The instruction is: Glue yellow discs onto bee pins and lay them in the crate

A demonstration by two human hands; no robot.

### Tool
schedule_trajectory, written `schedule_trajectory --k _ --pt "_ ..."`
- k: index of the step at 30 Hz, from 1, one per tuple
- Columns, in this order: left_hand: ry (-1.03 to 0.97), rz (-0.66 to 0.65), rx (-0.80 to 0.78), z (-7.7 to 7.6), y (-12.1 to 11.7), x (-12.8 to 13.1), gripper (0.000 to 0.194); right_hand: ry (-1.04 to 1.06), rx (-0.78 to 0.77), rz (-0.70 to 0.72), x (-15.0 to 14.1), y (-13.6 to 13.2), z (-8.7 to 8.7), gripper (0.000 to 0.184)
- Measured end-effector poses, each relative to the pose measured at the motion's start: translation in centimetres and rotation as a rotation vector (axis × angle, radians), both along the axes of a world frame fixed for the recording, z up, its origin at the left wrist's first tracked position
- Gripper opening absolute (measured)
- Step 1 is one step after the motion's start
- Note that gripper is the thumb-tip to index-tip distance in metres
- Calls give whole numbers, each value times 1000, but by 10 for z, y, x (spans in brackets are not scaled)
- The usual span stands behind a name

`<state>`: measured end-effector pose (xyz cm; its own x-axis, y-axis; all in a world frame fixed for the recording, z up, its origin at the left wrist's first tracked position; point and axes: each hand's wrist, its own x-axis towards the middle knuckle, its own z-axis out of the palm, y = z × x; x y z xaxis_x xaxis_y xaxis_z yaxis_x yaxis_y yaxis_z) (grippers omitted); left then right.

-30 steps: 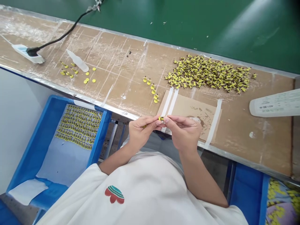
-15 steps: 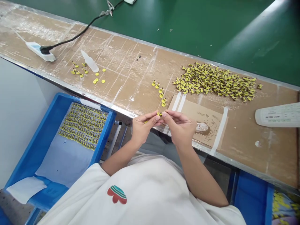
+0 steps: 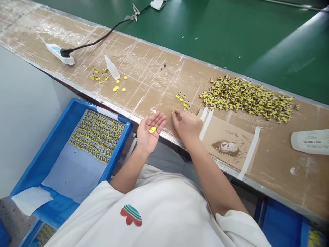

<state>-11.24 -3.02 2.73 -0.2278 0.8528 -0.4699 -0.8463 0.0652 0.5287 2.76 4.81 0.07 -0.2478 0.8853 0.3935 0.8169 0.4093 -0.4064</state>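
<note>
Two yellow discs (image 3: 152, 130) are lying on the wide-open left hand (image 3: 149, 134) while the right hand (image 3: 187, 124) is pinching a mostly hidden small piece (image 3: 173, 112).

Bare cardboard (image 3: 151, 87) between 2 piles

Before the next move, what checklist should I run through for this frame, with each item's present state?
1. Left hand open, discs secure: ok; two rest on the upturned palm.
2. Right hand's grip holding a piece: cannot tell; the fingertips are too small to read.
3. Short row of pieces fully in view: cannot tell; the right hand may cover its near end.
4. Right hand off the wet patch: ok; the patch lies beyond it, on the cardboard.
5. Small white bottle upright: not ok; it lies on its side.
6. Pieces in the blue tray in rows: ok.
</note>
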Motion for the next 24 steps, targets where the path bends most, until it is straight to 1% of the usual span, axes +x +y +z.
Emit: schedule_trajectory --k 2,5,8,10,13,15,17,19,20,22,24 --pt "-7 -13 21 1 -1 -3 37 -64 14 -24 -3 0 -4 30" --pt "-17 -29 41 1 -3 -3 36 -80 35 -44 -4 -1 -8 33" --pt "-3 -34 26 -1 -3 -2 34 -86 24 -53 -4 -1 -8 35" --pt "7 -42 20 -1 -2 -2 34 -76 30 -61 -2 -2 -5 35" --pt "7 -61 33 1 -2 0 35 4 81 -48 4 -12 5 34" --pt "-1 -82 57 4 -3 3 35 104 122 26 9 -26 15 30" --pt "-7 -126 78 8 -4 7 37 193 125 168 15 -43 22 26" --pt "-15 -184 87 12 -6 13 40 218 62 296 19 -59 27 30" --pt "-22 -212 87 14 -7 17 41 211 14 334 21 -65 28 32" --pt "-42 -255 87 16 -8 24 42 196 -75 361 25 -72 27 34" --pt "-63 -291 79 16 -9 32 42 209 -136 366 30 -75 25 31"
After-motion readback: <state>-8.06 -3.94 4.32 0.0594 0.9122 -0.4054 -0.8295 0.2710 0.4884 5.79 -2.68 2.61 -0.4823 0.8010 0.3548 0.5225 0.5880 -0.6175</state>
